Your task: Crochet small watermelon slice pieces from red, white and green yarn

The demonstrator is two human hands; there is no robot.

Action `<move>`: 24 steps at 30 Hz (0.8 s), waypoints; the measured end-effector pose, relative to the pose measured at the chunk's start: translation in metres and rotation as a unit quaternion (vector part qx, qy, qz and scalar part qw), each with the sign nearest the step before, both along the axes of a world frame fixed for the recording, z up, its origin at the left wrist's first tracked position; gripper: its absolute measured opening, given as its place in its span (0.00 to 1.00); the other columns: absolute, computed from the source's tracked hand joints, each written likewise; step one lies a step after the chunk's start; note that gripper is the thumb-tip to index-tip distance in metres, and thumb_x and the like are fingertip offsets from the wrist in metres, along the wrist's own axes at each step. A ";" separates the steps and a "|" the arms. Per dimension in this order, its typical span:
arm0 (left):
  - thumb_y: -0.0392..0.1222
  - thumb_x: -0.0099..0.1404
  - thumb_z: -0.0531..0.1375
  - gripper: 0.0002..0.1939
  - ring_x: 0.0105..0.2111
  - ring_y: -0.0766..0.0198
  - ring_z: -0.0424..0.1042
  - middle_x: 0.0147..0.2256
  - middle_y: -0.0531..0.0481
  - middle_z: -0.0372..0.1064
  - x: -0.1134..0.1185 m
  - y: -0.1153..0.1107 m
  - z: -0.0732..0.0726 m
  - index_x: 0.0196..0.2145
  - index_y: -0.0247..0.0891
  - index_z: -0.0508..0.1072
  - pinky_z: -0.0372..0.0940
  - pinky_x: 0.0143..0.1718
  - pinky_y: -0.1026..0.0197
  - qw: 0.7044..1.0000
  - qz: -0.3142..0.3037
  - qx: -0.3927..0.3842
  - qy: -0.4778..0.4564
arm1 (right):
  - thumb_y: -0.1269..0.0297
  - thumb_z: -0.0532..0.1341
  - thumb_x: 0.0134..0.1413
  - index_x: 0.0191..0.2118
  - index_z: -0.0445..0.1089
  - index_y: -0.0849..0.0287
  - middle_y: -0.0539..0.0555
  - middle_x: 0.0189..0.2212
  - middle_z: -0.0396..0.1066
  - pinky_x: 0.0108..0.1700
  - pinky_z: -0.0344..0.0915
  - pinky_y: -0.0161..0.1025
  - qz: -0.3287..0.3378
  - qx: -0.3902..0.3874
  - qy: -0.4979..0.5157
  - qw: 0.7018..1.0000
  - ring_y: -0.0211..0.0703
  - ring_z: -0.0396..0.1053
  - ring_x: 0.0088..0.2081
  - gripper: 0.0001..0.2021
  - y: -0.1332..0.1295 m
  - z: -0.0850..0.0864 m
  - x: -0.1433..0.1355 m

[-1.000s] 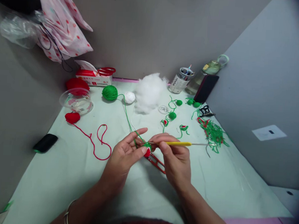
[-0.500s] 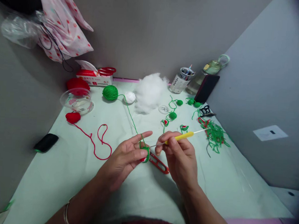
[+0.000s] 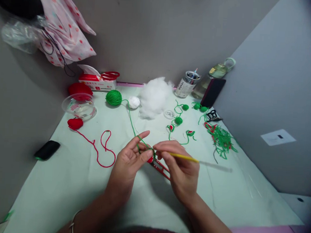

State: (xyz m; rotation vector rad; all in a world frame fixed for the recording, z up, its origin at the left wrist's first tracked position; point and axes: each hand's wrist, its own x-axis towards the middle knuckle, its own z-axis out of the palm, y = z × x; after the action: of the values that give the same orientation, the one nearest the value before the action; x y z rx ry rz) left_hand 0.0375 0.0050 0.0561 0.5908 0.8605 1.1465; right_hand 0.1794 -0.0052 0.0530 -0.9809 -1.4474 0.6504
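Between thumb and fingers, my left hand (image 3: pixel 132 158) pinches a small red and green crocheted piece (image 3: pixel 151 158). A green strand runs over its raised index finger from the green yarn ball (image 3: pixel 114 98). My right hand (image 3: pixel 182 168) is closed on a crochet hook with a yellow handle (image 3: pixel 186 157); its working tip is at the piece, where the fingers partly hide it. The hook's other metal end points right and is blurred. Under the hands lies a red tool with slots (image 3: pixel 161 169), partly covered by my right hand.
White stuffing (image 3: pixel 155 97) sits at the back centre, beside a white ball (image 3: pixel 133 102). Red yarn (image 3: pixel 75 123) and a clear tub (image 3: pixel 80 107) are left. Rightward lie small green pieces (image 3: pixel 178 121), yarn scraps (image 3: pixel 223 139), a pen can (image 3: pixel 186 85) and a phone (image 3: pixel 213 92).
My right hand has moved slightly down and left, closer to my left hand. The hook now tilts down to the right, and the green strand stretches towards its tip.
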 end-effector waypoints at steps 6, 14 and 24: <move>0.40 0.60 0.73 0.24 0.33 0.68 0.69 0.32 0.53 0.72 -0.003 0.004 0.001 0.54 0.35 0.79 0.65 0.43 0.64 0.988 -0.055 -0.092 -0.112 | 0.74 0.63 0.65 0.47 0.82 0.49 0.54 0.38 0.79 0.39 0.75 0.41 -0.032 0.052 -0.074 0.995 0.44 0.77 0.38 0.14 0.001 0.000 0.006; 0.40 0.60 0.73 0.26 0.36 0.66 0.72 0.36 0.51 0.76 0.001 0.001 -0.002 0.56 0.40 0.78 0.66 0.45 0.62 0.994 -0.032 -0.058 -0.088 | 0.75 0.64 0.63 0.48 0.81 0.49 0.54 0.38 0.78 0.35 0.74 0.39 -0.062 0.086 -0.120 0.987 0.42 0.76 0.37 0.14 0.002 -0.001 0.002; 0.38 0.57 0.75 0.29 0.35 0.68 0.70 0.32 0.55 0.72 0.003 0.002 0.004 0.57 0.43 0.79 0.66 0.44 0.65 0.992 -0.023 -0.078 -0.095 | 0.77 0.62 0.64 0.49 0.80 0.55 0.57 0.40 0.78 0.39 0.75 0.40 -0.040 0.124 -0.143 0.981 0.44 0.76 0.39 0.15 0.003 0.001 0.005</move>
State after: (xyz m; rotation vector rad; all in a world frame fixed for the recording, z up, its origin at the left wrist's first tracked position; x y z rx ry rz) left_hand 0.0403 0.0067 0.0598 0.3657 0.7607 1.0632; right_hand 0.1847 -0.0026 0.0539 -0.9564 -1.6844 0.2671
